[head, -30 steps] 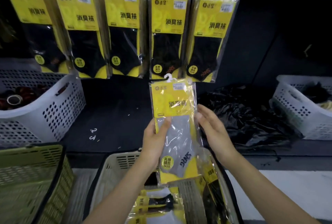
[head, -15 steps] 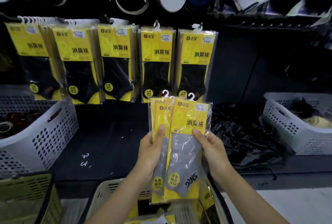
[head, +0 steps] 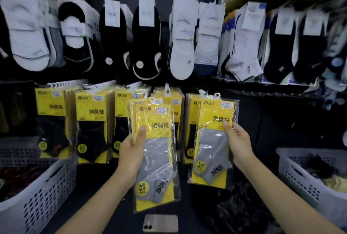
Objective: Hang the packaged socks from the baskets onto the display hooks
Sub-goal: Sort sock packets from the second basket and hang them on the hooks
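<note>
Obs: the hands have parted. Half a second ago they held the grey-sock packs together as one fanned bundle. Now the right hand (head: 238, 145) has a single pack (head: 212, 151) to itself, with the thumb pressed on the front of the yellow card near its right edge and the fingers behind it, out of view. The left hand (head: 131, 156) grasps the remaining bundle (head: 155, 158), thumb across the card front and fingers wrapped behind. Doubled loops on top suggest at least two packs.

Position: both lots are raised in the air, higher than before, in front of the hung black-sock packs (head: 92, 126). The single pack overlaps the rightmost hung column. Its hanger loop (head: 216, 95) sits about level with the display hooks (head: 101, 84).

The view has tilted up, so the source basket is out of frame. The white basket at left (head: 47, 186) and the white basket at right (head: 300, 173) remain in view. A phone (head: 160, 223) lies at the shelf's near edge.

Reading: one pack is singled out, so hanging is the step in hand. The loop does not look threaded yet, though blur there prevents certainty. The left bundle waits its turn.
</note>
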A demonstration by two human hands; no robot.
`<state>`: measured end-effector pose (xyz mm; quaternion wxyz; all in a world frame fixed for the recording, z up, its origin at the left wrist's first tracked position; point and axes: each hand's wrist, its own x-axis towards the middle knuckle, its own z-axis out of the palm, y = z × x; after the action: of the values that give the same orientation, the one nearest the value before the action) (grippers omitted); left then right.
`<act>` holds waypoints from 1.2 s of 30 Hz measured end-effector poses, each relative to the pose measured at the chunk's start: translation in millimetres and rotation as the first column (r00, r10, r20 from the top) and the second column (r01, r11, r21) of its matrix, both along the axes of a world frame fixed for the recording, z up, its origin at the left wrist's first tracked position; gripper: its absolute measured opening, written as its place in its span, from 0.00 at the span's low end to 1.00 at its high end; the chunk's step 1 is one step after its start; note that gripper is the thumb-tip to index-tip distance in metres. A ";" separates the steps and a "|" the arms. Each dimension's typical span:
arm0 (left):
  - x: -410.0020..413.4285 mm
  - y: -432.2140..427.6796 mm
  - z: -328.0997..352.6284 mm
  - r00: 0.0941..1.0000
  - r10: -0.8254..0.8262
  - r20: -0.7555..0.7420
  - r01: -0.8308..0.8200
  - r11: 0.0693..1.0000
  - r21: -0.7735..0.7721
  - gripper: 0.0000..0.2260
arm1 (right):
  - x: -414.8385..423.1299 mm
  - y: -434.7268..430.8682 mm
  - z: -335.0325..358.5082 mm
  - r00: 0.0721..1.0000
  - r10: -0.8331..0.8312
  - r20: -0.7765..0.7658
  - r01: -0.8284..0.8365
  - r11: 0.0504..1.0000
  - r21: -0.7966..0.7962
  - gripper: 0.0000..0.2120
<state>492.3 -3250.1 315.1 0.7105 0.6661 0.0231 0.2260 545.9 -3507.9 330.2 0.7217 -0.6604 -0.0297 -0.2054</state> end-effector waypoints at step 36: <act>21.5 -6.9 5.8 0.993 -0.015 0.120 0.026 0.996 -0.090 0.16 | 5.4 77.5 -6.4 0.969 0.242 -0.039 -0.243 0.970 -0.009 0.13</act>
<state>513.9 -3257.1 320.9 0.7424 0.6185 -0.0157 0.2568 551.4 -3430.4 323.8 0.7374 -0.6604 -0.0978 -0.1029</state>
